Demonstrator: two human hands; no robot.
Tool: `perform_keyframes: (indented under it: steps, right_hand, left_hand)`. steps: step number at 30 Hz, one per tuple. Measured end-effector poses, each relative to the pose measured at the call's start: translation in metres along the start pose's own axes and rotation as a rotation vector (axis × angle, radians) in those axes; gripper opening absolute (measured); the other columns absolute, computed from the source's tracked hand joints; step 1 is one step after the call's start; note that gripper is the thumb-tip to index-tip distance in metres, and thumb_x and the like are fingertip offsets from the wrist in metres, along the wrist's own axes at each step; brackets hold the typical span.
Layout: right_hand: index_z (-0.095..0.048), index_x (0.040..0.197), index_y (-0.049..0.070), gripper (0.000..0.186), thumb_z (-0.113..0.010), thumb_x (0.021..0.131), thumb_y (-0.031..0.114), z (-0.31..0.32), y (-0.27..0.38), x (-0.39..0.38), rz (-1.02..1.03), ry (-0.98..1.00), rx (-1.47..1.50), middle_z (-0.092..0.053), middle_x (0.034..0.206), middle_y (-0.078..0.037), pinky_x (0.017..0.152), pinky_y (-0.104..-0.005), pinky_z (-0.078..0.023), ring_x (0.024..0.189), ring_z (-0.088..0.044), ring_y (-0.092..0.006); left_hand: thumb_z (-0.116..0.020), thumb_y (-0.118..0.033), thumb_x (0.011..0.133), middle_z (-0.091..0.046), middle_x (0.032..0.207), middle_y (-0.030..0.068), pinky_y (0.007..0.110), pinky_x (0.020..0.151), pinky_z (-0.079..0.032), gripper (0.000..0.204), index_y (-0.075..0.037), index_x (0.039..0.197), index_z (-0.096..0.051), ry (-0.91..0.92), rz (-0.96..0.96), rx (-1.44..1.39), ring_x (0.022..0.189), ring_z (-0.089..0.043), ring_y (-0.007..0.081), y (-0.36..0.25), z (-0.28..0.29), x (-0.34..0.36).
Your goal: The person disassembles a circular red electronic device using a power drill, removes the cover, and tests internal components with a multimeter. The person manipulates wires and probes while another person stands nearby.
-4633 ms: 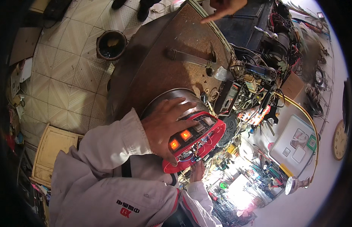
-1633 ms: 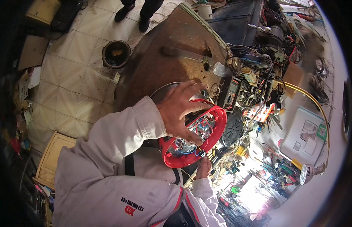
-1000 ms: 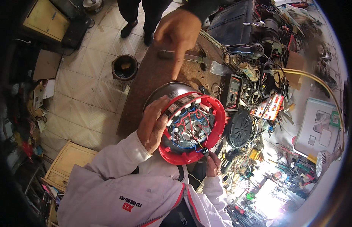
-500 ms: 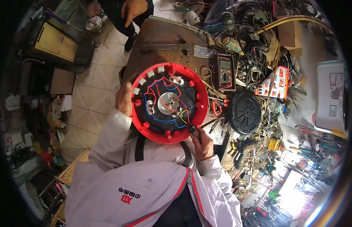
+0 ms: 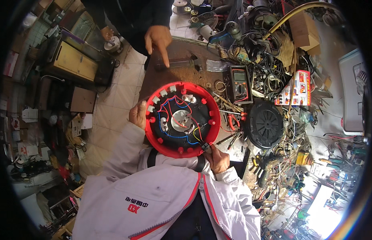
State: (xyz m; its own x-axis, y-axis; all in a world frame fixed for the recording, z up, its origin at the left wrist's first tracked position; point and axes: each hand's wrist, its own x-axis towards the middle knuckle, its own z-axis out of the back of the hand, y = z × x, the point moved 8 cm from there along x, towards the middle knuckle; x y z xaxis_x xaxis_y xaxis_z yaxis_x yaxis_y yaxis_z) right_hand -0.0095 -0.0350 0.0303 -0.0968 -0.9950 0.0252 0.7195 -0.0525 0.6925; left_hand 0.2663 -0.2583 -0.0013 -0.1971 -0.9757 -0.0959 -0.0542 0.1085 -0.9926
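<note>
From my far seat, I see the red housing between both hands, open side up (round, so without long axis). The left hand, at its nine o'clock, is curled and holds the rim. The right hand, between four and five o'clock, is nearer to the black connector; its fingers are bent, but whether they pinch it I cannot tell.

White glare burns out the lower right — the left side sits dim, edges curve, corners go black.
</note>
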Motion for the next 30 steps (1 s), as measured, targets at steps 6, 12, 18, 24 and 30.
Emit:
perform_keyframes:
  steps: [6,12,18,24,30]
  right_hand:
    - [-0.062,0.118,0.005,0.038,-0.070,0.085,0.021,-0.002,-0.006,-0.013,-0.179,-0.064,0.080,-0.068,0.080,-0.019,0.059,-0.0408,-0.053,0.070,-0.068,-0.0352]
    - [-0.062,0.125,0.002,0.044,-0.071,0.082,0.002,0.043,-0.113,-0.130,-0.601,-0.186,0.200,-0.069,0.114,-0.013,0.089,-0.0332,-0.054,0.098,-0.069,-0.0200]
    - [-0.056,0.126,-0.003,0.043,-0.061,0.087,0.014,0.100,-0.097,-0.072,-0.549,-0.397,0.058,-0.069,0.101,-0.020,0.082,-0.0344,-0.051,0.091,-0.067,-0.0241]
    - [-0.060,0.123,0.000,0.037,-0.061,0.087,0.008,0.145,-0.093,0.051,-0.461,-0.541,0.123,-0.071,0.099,-0.019,0.074,-0.0334,-0.053,0.085,-0.069,-0.0226]
    - [-0.050,0.131,-0.003,0.052,-0.067,0.087,0.019,0.142,-0.110,0.114,-0.464,-0.419,-0.502,-0.062,0.114,-0.025,0.089,-0.0469,-0.048,0.102,-0.060,-0.0431]
  left_hand:
    - [-0.047,-0.027,0.103,-0.069,0.110,0.0084,0.029,0.090,-0.048,0.037,0.001,0.121,-0.063,-0.022,-0.022,0.087,0.101,-0.062,0.0143,0.006,0.006,0.004]
    - [-0.048,-0.032,0.103,-0.069,0.110,0.0079,0.030,0.092,-0.047,0.040,0.001,0.117,-0.065,-0.085,-0.016,0.138,0.102,-0.061,0.0147,0.018,0.021,0.017]
    - [-0.047,-0.034,0.103,-0.069,0.111,0.0093,0.030,0.094,-0.047,0.042,0.001,0.118,-0.065,-0.109,-0.006,0.091,0.104,-0.061,0.0161,0.034,0.033,0.008]
    - [-0.047,-0.036,0.103,-0.068,0.110,0.0087,0.031,0.094,-0.047,0.043,0.001,0.117,-0.064,-0.111,-0.033,0.076,0.104,-0.062,0.0168,0.011,0.018,0.008]
    - [-0.045,-0.039,0.103,-0.066,0.114,0.0096,0.031,0.096,-0.045,0.047,0.001,0.121,-0.060,-0.083,-0.007,0.059,0.107,-0.060,0.0174,0.007,0.010,0.009]
